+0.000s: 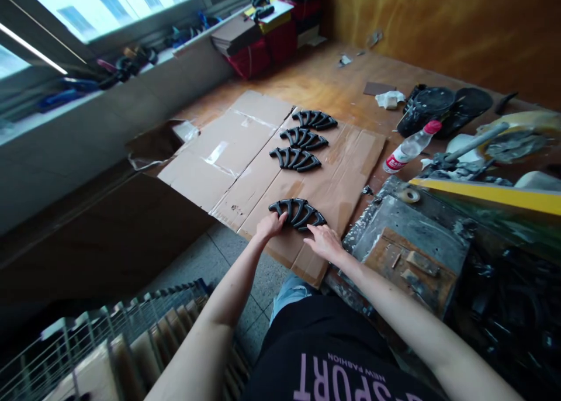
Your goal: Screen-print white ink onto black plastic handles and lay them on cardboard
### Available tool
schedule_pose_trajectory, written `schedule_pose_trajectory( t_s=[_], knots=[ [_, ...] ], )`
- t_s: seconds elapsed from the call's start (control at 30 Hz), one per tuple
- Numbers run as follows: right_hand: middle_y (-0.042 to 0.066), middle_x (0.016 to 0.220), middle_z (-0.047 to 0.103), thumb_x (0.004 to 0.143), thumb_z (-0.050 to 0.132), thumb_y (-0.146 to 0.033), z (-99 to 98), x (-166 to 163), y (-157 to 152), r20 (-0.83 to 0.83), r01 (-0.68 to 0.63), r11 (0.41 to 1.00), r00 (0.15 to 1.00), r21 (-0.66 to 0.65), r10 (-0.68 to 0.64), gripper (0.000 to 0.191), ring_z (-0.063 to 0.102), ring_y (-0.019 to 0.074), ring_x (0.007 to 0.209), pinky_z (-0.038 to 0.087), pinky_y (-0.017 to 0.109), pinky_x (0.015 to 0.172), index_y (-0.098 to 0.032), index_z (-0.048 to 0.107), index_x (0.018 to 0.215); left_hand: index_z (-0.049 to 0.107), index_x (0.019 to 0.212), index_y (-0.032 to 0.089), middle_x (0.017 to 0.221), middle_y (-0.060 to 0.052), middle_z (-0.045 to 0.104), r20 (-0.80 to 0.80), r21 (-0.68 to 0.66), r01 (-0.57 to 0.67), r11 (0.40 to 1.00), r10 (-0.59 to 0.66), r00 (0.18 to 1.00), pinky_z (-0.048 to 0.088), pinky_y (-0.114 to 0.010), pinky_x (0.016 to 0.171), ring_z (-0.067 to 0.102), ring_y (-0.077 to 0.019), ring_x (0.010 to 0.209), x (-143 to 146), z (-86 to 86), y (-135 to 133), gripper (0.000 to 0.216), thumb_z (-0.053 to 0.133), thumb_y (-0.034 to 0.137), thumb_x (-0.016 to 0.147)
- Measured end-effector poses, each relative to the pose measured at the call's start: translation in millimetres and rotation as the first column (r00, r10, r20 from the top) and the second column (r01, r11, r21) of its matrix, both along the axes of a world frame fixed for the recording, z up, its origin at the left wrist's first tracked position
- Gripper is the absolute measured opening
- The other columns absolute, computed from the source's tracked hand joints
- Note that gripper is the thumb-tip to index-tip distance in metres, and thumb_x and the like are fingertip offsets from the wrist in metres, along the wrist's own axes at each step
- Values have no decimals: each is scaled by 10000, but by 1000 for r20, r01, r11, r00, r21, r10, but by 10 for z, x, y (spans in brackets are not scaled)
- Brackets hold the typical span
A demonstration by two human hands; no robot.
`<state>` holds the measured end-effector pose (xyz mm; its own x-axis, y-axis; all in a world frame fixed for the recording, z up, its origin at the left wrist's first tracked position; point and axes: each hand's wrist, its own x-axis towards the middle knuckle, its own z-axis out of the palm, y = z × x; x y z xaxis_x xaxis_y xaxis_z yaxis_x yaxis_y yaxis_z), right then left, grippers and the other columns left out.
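A fan-shaped row of black, ribbed, curved pieces [298, 213] lies flat on a sheet of cardboard [258, 196] in front of me. At its left end, my left hand [272, 223] is closed, with thumb and fingers on the outermost black piece. My right hand [325, 241] is at the lower right end of the same row. Its fingers are apart and the fingertips are close to or touching the edge. Farther up the cardboard lie three similar black rows, the nearest [295, 159] separated from mine by a gap.
A clear bottle with a pink cap [409, 148] stands right of the cardboard. Beside my right arm is a stained metal plate [412, 225] with a tape roll [408, 196]. A wire rack [109, 342] holding boards is at lower left. Red boxes [258, 53] sit by the window.
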<state>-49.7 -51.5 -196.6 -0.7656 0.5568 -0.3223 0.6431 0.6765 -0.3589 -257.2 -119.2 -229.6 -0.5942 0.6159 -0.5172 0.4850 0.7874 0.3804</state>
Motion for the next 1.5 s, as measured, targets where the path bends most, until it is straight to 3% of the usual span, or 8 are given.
schedule_pose_trajectory(
  t_s=[0.2, 0.37, 0.47, 0.6, 0.8, 1.1, 1.3, 1.5],
  knots=[
    [104, 1140, 676, 924, 554, -313, -38, 63, -45, -4, -56, 997, 998, 53, 56, 495, 587, 250, 1067, 413, 372, 896, -227, 455, 1401, 623, 1110, 129, 1083, -242, 677, -257, 43, 158, 987, -142, 956, 424, -470, 932, 605, -364, 1123, 124, 169, -135, 570, 385, 605, 907],
    [98, 1038, 670, 916, 555, -267, -49, 98, -58, -7, -95, 990, 995, 101, 97, 222, 586, 241, 991, 410, 365, 876, -191, 602, 1119, 575, 1304, 242, 1411, -140, 532, -416, 291, 455, 842, -317, 852, 330, -473, 1085, 479, -309, 1291, 580, 55, -272, 475, 455, 497, 921],
    [98, 1013, 671, 909, 562, -249, -39, 59, -33, 0, -85, 993, 996, 77, 85, 138, 574, 243, 1014, 420, 358, 883, -179, 618, 1013, 545, 1360, 262, 1485, -127, 464, -391, 297, 438, 848, -311, 866, 207, -592, 1140, 365, -378, 1378, 710, -60, -178, 557, 590, 471, 846],
    [97, 991, 681, 905, 564, -240, -56, 12, -16, 9, -78, 995, 997, 55, 78, 129, 571, 246, 1011, 438, 362, 886, -179, 635, 995, 590, 1314, 239, 1458, -139, 494, -368, 283, 410, 867, -296, 881, 239, -625, 1114, 363, -419, 1365, 722, -139, -63, 571, 672, 423, 780],
    [140, 1173, 661, 889, 565, -219, -119, 37, -34, 47, -129, 987, 991, 99, 125, 159, 556, 270, 1072, 452, 400, 918, -160, 671, 992, 630, 1269, 244, 1435, -125, 520, -394, 312, 453, 835, -320, 862, 229, -588, 1138, 374, -407, 1362, 359, -157, 51, 540, 661, 488, 787],
    [131, 1238, 651, 896, 581, -228, -228, 86, -20, 18, -105, 993, 994, 44, 105, 207, 548, 257, 1151, 424, 389, 993, -161, 689, 1059, 612, 1277, 206, 1443, -155, 499, -453, 251, 427, 869, -284, 845, 247, -583, 1129, 362, -399, 1368, -594, -96, 767, 568, 657, 499, 793],
    [135, 1240, 649, 902, 565, -216, -238, 85, -13, 0, -108, 993, 994, 41, 108, 197, 550, 264, 1138, 425, 400, 978, -157, 693, 1039, 403, 1460, 174, 1610, -175, 204, -520, 332, 368, 869, -156, 840, 102, -621, 1170, 103, -345, 1502, -98, -292, 429, 616, 518, 420, 907],
    [106, 1080, 694, 897, 588, -225, -126, 136, -79, -154, -104, 992, 981, 72, 114, 125, 552, 251, 1095, 429, 388, 960, -157, 692, 908, 396, 1427, 125, 1585, -222, 236, -473, 484, 389, 784, -139, 870, 216, -579, 1165, 137, -322, 1500, 568, -492, 22, 575, 505, 377, 922]
  ],
)
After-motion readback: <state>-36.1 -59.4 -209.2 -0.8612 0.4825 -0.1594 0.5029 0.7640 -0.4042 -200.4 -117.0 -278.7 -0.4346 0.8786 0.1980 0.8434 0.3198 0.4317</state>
